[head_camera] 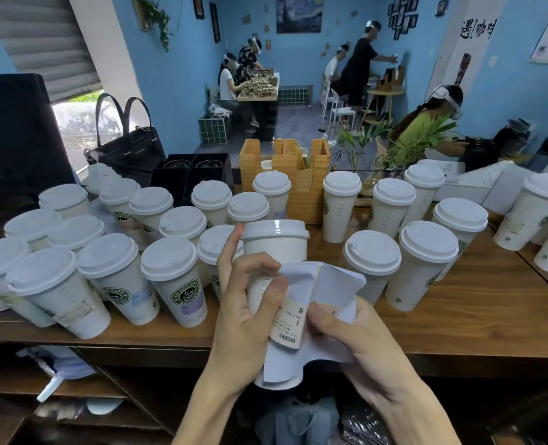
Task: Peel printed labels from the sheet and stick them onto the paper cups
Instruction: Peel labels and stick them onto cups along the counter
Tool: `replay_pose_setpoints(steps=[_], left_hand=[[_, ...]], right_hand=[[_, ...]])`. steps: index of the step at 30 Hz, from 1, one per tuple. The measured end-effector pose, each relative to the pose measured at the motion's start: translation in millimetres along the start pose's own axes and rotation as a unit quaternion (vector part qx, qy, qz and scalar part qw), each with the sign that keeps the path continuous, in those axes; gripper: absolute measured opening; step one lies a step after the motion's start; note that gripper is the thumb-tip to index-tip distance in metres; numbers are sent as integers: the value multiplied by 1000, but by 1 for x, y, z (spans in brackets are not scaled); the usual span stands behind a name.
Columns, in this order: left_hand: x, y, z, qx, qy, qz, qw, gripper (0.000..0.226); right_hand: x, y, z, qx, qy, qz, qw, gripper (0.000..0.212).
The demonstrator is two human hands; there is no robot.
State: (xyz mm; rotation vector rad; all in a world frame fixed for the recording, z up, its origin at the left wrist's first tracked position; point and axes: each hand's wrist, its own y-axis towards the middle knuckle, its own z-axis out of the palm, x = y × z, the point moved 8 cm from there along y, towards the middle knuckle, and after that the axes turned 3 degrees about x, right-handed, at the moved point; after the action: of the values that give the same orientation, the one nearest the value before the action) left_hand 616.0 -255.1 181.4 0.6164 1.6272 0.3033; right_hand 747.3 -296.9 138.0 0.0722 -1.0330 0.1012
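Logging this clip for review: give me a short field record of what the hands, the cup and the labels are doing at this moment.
setting: wooden counter crowded with lidded paper cups
held cup: lidded cup, raised in front of the counter
left hand: left hand grips the held cup, thumb pressing the printed label
right hand: right hand holds the crumpled label sheet against the cup
label state: on the cup's side, barcode end lowest
other cups: several at left already carry labels, e.g.
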Motion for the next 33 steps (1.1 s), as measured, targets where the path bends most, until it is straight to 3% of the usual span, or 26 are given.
replay_pose_setpoints(steps=[8, 14, 17, 20, 29, 33], left_hand=[[9, 4, -4, -12, -68, -25, 997, 13], [18, 1, -2, 50, -85, -54, 994, 69], [11, 4, 0, 55, -24, -39, 997, 61], [11, 3, 1, 49, -3, -37, 998, 54], [24, 2, 1, 54, -116, -61, 990, 57], [25, 4, 1, 41, -96, -61, 993, 27]], right_hand=[[1, -1, -5, -61, 4, -19, 998, 60], [4, -4, -12, -103, -50, -3, 993, 38], [7, -5, -17, -125, -82, -8, 989, 46], [11, -6, -19, -129, -91, -22, 987, 40], [22, -9, -20, -154, -137, -31, 978, 50], [24, -7, -21, -139, -163, -39, 976, 25]])
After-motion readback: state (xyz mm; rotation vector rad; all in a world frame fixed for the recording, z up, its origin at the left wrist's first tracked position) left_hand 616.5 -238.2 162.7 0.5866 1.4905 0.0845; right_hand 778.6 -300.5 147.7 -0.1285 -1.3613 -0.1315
